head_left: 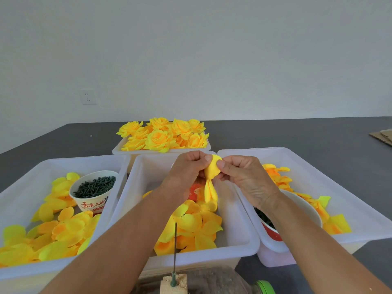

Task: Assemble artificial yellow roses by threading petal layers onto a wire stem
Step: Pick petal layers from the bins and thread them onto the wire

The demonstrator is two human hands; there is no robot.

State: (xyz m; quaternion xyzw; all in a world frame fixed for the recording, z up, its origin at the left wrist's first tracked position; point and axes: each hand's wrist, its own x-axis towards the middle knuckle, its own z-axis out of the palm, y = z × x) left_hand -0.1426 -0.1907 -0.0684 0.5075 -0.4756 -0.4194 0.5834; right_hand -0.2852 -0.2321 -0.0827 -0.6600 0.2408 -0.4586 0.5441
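My left hand (187, 168) and my right hand (244, 177) together pinch a yellow petal layer (211, 177) above the middle white bin (237, 221). The layer's upper part is curled between my fingertips and its lower petals hang down. Loose yellow petal layers (191, 225) lie in that bin below my hands. A thin dark wire stem (175, 249) stands upright in a small block (174, 283) at the near edge, with nothing on it. Finished yellow roses (163, 134) fill a far bin.
The left bin (21, 187) holds petals and a paper cup of dark green pieces (94, 186). In the right bin (339, 200) are petals and a bowl (301, 211), partly hidden by my right forearm. A green-capped bottle (264, 287) lies near the block. Cardboard (381, 136) rests far right.
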